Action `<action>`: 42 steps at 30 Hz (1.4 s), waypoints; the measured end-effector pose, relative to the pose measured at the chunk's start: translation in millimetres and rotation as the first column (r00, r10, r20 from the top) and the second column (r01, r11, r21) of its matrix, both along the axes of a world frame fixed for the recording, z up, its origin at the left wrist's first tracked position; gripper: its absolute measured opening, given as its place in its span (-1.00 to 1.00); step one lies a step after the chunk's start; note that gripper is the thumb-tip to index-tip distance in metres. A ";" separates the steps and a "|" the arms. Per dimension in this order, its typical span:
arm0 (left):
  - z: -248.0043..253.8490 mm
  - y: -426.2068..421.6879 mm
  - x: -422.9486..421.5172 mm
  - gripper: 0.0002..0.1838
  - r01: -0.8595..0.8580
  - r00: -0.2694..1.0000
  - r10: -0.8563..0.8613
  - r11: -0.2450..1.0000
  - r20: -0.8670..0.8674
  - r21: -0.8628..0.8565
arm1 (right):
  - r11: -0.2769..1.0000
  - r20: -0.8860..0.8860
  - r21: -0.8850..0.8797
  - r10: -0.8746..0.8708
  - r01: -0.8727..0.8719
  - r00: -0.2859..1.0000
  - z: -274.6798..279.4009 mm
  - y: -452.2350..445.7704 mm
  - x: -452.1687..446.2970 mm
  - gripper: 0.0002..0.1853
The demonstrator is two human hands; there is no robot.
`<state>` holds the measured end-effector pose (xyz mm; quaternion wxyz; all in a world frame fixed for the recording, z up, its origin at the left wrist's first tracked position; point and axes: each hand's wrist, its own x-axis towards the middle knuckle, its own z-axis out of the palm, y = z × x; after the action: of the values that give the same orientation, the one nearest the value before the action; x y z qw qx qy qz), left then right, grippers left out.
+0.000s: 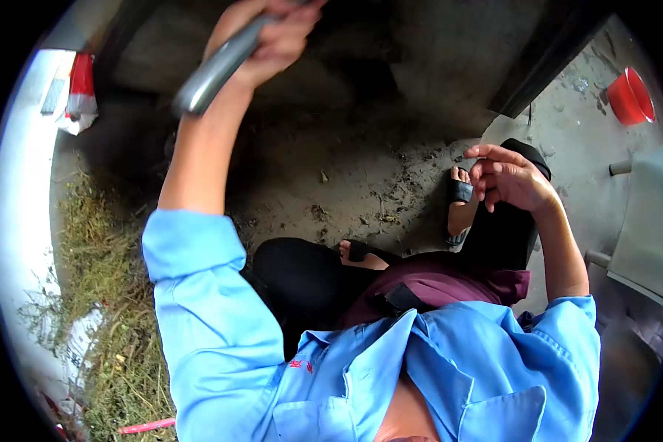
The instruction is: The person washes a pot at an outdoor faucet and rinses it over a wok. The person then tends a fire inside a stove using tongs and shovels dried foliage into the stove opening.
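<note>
My left hand is raised at the top of the view and slightly blurred. Its fingers wrap round a smooth grey handle with a rounded end pointing down and left; whatever joins its upper end is out of sight. My right hand hovers near my black-trousered knee, palm partly turned in. Its fingers are loosely bent and apart, with nothing in them.
Dried plant stalks heap up at left, near a red and white bag. A dark structure stands ahead. Debris dots the floor around my sandalled feet. At right are a red bucket and a pale chair-like object.
</note>
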<state>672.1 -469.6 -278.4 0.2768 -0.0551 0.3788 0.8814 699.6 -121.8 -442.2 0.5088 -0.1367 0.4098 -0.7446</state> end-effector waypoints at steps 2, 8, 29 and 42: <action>4.6 -12.0 21.4 -0.50 -0.059 0.995 0.038 0.969 -0.091 -0.238 | 0.999 -0.021 -0.043 -0.016 0.015 1.000 -3.8 11.2 4.2 -0.56; 5.9 -10.0 63.8 -0.54 -0.222 0.975 0.183 0.856 -0.127 -0.467 | 0.995 0.009 -0.044 -0.092 0.092 0.996 -4.6 18.7 5.4 -0.56; -6.5 -15.3 69.9 -0.56 -0.164 0.966 0.144 0.983 -0.214 -0.081 | 0.999 -0.105 -0.034 0.017 -0.021 0.994 -1.1 -8.1 2.2 -0.56; 17.5 18.8 72.8 -0.50 -0.229 0.955 0.048 0.741 -0.292 -0.631 | 0.999 -0.137 -0.047 0.004 -0.011 0.991 -4.4 -1.2 3.6 -0.56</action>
<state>744.9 -450.8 -260.9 0.1215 -0.0628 0.6916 0.7092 703.2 -122.9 -446.6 0.4789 -0.2010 0.4255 -0.7411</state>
